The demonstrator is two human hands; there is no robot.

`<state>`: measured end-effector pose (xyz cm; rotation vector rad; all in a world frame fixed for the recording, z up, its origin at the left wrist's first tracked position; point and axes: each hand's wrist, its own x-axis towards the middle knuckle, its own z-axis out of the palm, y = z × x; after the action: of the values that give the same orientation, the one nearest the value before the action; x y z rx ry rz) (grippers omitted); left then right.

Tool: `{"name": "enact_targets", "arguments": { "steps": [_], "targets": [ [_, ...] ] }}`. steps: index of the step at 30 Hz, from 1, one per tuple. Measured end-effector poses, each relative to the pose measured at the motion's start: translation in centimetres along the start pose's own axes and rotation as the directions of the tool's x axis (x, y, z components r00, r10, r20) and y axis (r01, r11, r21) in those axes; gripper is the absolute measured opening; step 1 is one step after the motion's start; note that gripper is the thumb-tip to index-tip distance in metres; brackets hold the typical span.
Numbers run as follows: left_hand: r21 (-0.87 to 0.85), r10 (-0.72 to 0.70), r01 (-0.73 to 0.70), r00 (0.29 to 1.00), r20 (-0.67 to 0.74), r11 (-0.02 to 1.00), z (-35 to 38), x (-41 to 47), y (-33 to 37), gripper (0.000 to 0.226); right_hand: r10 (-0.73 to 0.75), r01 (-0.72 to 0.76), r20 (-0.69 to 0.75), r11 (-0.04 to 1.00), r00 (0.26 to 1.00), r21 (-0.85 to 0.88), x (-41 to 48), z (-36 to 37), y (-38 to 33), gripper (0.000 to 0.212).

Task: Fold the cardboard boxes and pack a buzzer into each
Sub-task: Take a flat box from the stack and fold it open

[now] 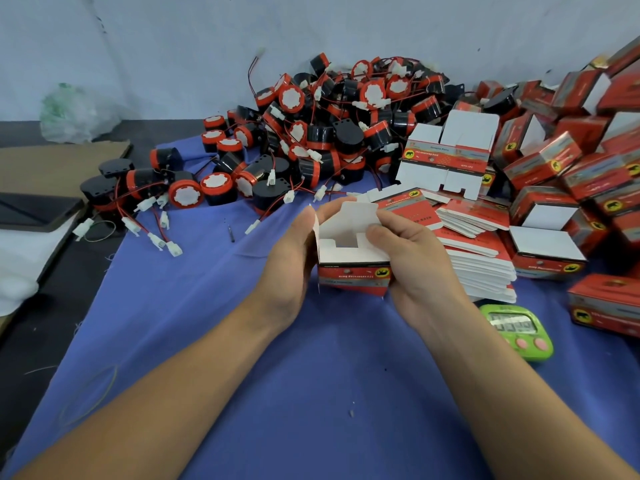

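Two bare hands hold one small cardboard box just above a blue cloth, in the middle of the view. The left hand is curled round the box's left side. The right hand grips the right side, its thumb lying on a white flap. The box is red and printed on the outside and white inside; its top is open, with the flaps standing up.

Behind the hands lies a big heap of buzzers, round, black and red, trailing red wires with white plugs. Just to the right of the hands sits a stack of flat boxes, and one unfolded box blank leans upright behind it. Further right, folded boxes are piled high. A green digital timer rests on the cloth near the right wrist. Far left, a clear plastic bag sits against the wall.
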<state>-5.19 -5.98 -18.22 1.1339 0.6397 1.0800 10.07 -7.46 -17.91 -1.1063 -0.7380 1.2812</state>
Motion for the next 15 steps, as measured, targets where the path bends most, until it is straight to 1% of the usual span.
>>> {"name": "enact_targets", "arguments": {
  "steps": [2, 3, 6, 7, 11, 13, 15],
  "targets": [
    [-0.008, -0.033, 0.033, 0.999, -0.010, 0.999, -0.03, 0.05, 0.21, 0.069, 0.014, -0.014, -0.016, 1.000, 1.000, 0.017, 0.00, 0.11, 0.00, 0.033],
    [0.002, -0.045, 0.045, 0.999, -0.018, 0.999, -0.05, 0.11, 0.35, 0.064, 0.018, -0.017, -0.028, 1.000, 0.999, 0.025, -0.04, 0.19, -0.03, 0.032],
    [0.087, -0.062, 0.065, 0.997, -0.034, 0.994, -0.05, 0.33, 0.40, 0.038, 0.022, -0.019, -0.046, 0.998, 0.999, 0.056, -0.21, 0.39, -0.05, 0.030],
    [0.109, -0.061, 0.066, 0.997, -0.046, 0.992, -0.18, 0.42, 0.31, 0.035, 0.019, -0.017, -0.041, 0.998, 0.999, 0.056, -0.28, 0.46, -0.04, 0.028],
    [0.170, -0.019, 0.026, 0.999, -0.047, 0.985, -0.38, 0.55, 0.25, 0.055, -0.004, 0.004, 0.009, 1.000, 1.000, 0.015, -0.59, 0.89, 0.22, 0.024],
    [0.142, 0.010, -0.002, 0.998, -0.058, 0.990, -0.19, 0.58, 0.39, 0.060, -0.005, 0.004, 0.024, 1.000, 1.000, 0.025, -0.62, 0.90, 0.20, 0.028],
    [0.081, 0.009, -0.001, 0.995, -0.095, 0.997, -0.11, 0.70, 0.45, 0.061, -0.032, 0.034, 0.082, 0.999, 0.996, -0.016, -0.62, 0.72, -0.02, 0.036]
  ]
}}
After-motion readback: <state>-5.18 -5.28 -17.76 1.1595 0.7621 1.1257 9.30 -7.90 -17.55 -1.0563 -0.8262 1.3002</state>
